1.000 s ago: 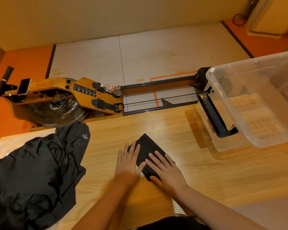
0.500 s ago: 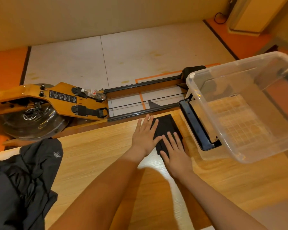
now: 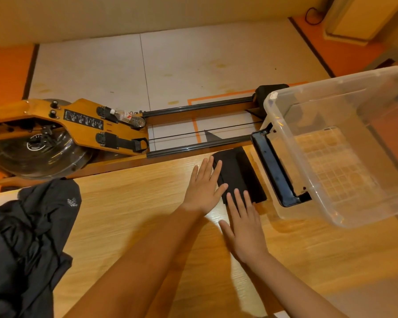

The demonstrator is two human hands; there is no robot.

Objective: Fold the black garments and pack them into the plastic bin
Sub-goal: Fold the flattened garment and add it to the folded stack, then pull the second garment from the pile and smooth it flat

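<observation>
A small folded black garment lies flat near the far edge of the wooden table, just left of the clear plastic bin. My left hand lies flat with straight fingers, its fingertips on the garment's left edge. My right hand is also flat, fingertips touching the garment's near edge. The bin stands with nothing inside; a black handle runs along its left side. A heap of unfolded black garments lies at the table's left end.
Beyond the table's far edge a wooden rowing machine lies on the floor, with a plastic bottle on it and black rails running toward the bin. The bin overhangs the table's right part.
Both hands have slid the folded garment away from me and to the right, from the table's middle to beside the bin. The right hand has drawn back to its near edge.
</observation>
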